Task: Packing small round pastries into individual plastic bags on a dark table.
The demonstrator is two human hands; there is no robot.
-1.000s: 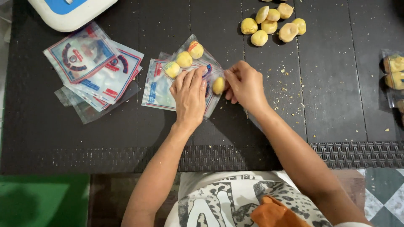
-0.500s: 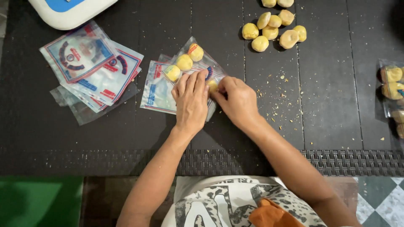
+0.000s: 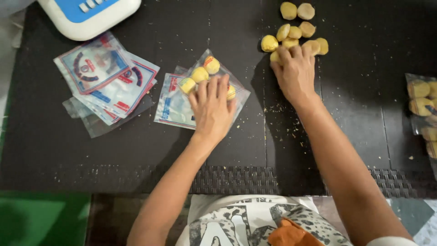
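The clear plastic pouch [image 3: 207, 86], partly filled with round yellow pastries [image 3: 200, 74], lay flat on the dark table [image 3: 91, 150] and serves here as the landmark. The left hand [image 3: 211, 109] rested palm down on the near end of the pouch, fingers spread and flat, not clenched; it looked to be pinning the pouch in place so that the pieces already inside would not slide out, rather than grasping it. One pastry showed at the hand's right edge, half covered by the fingers.

To the right of the pouch and further from the person, a loose heap of pastries [image 3: 296, 32] sat bare on the table. The right hand [image 3: 296, 73] reached onto the near side of that heap, fingers curled over the pieces; I could not tell whether it had actually closed on one or was only touching them.

Left of the pouch, a fanned stack of empty printed bags [image 3: 104, 82] lay within easy reach, one more flat bag tucked directly under the pouch. Beyond those, away from the person, stood the corner of a white and blue appliance [image 3: 91, 16]. Far right of the pouch, at the table's edge, a filled bag of pastries [image 3: 421, 105] lay set aside. Crumbs were scattered across the table between the pouch and the heap.
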